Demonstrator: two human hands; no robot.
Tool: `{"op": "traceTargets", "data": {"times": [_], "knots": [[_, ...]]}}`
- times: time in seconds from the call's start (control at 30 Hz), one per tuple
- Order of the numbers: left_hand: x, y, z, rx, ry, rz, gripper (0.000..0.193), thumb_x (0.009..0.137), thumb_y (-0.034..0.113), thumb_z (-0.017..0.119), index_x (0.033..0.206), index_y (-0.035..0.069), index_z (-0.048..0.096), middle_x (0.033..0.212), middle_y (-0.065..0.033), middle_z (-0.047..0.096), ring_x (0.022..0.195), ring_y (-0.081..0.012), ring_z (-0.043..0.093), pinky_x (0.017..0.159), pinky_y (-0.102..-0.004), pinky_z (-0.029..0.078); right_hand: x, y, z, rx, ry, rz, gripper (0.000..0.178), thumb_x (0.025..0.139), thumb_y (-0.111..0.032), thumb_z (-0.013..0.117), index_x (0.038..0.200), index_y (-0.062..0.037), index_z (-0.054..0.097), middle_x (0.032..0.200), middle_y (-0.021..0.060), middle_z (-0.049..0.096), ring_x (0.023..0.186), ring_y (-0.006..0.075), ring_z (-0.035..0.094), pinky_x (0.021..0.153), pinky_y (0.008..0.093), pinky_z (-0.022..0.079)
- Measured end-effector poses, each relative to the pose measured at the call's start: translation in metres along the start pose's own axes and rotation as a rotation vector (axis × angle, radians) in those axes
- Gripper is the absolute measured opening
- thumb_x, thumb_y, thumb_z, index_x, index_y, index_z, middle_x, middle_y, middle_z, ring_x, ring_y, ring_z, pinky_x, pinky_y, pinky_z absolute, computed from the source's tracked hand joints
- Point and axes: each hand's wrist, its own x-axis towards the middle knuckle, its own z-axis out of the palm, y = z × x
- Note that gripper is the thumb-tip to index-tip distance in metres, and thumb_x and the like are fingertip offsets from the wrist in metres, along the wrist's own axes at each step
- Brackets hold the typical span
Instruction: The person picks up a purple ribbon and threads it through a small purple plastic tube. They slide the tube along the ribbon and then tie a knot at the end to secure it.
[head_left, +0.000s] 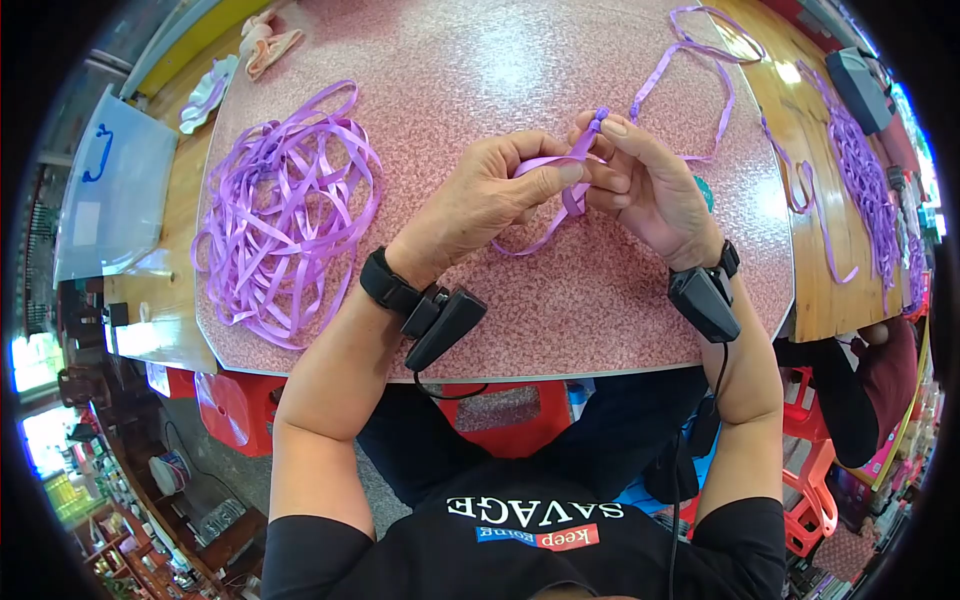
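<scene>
Both hands meet above the pink speckled table, working a purple ribbon [577,200] between them. My left hand [505,180] pinches the ribbon with thumb and forefinger, and a loop of it hangs down toward the table. The fingers of my right hand [650,180] are closed round the same ribbon, with a small darker purple knot [597,121] showing above the fingertips. To the left lies a big loose heap of purple ribbon [290,220]. Another length of ribbon [728,110] curves over the table beyond my right hand.
The pink tabletop [500,320] sits on a wooden table [180,250]. At the right edge hang many purple ribbon strands [865,190] beside a grey device [858,90]. A peach cloth [270,48] lies far left. Red stools [235,410] stand below; another person [880,390] is at the right.
</scene>
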Motion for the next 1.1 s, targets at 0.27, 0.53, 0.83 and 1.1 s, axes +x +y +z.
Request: {"op": "traceTargets", "data": {"times": [0.27,0.53,0.83,1.1], "knots": [[-0.001,-0.003,0.001,0.007,0.045,0.015,0.026,0.094,0.026,0.068,0.109,0.004,0.069,0.075,0.0079,0.055,0.06,0.0017,0.039,0.051,-0.0162,0.029,0.002,0.001,-0.003,-0.011,-0.132,-0.026,0.028,0.099,-0.025,0.054,0.113,-0.0016,0.059,0.091,0.0014,0.062,0.06,0.0031,0.042,0.055,0.0188,0.038],[0.002,-0.004,-0.008,-0.16,0.185,0.164,0.022,0.093,0.026,0.071,0.103,0.007,0.065,0.079,0.0062,0.06,0.057,0.0022,0.039,0.049,-0.0145,0.029,-0.002,0.003,0.008,-0.216,-0.038,-0.03,0.019,0.096,-0.019,0.061,0.108,-0.0047,0.062,0.087,-0.0014,0.061,0.056,0.0033,0.046,0.051,0.0191,0.037],[-0.002,0.005,-0.005,-0.007,0.155,0.18,0.024,0.1,0.023,0.059,0.111,0.003,0.065,0.068,0.008,0.05,0.055,-0.0005,0.035,0.048,-0.018,0.024,-0.01,-0.003,0.013,-0.557,-0.067,-0.047,0.02,0.093,-0.021,0.066,0.108,-0.0075,0.065,0.086,-0.002,0.06,0.064,0.0038,0.054,0.058,0.0193,0.044],[-0.005,0.022,-0.023,-0.051,0.272,0.403,0.021,0.099,0.019,0.056,0.103,0.002,0.067,0.071,0.0053,0.052,0.058,-0.0017,0.039,0.052,-0.0181,0.028,-0.042,-0.062,0.014,-0.506,0.053,-0.671,0.026,0.098,-0.019,0.057,0.117,-0.0026,0.063,0.122,0.012,0.063,0.107,0.0153,0.06,0.093,0.0296,0.047]]}}
